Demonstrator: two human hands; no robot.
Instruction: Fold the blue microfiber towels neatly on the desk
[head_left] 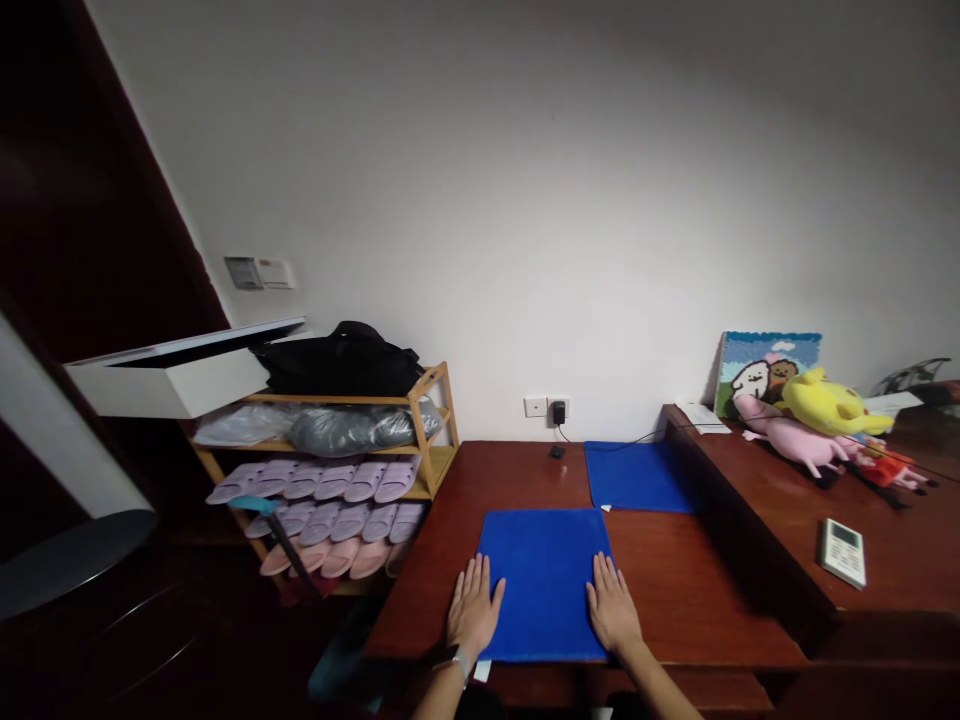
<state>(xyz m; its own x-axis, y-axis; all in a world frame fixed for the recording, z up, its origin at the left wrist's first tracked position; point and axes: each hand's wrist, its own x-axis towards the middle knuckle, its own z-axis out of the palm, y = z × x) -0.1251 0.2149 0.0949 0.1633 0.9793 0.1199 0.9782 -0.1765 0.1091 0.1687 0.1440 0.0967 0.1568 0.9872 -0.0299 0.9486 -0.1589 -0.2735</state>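
I had my left grip (474,606) and right grip (611,604) lying flat, palms down, fingers extended, forearms reaching forward.

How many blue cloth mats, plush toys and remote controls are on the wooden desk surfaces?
Blue cloth mats: 2, near, far
Plush toys: 3, yellow, pink, small red-dressed
White remote control: 1
Total: 6

A home, likely a bedroom or entry room: a bamboo shoe rack (420,440) holds rows of slippers (341,482), soft toys (814,425) lie on a wooden desk (750,480), and a remote control (843,551) sits nearby.
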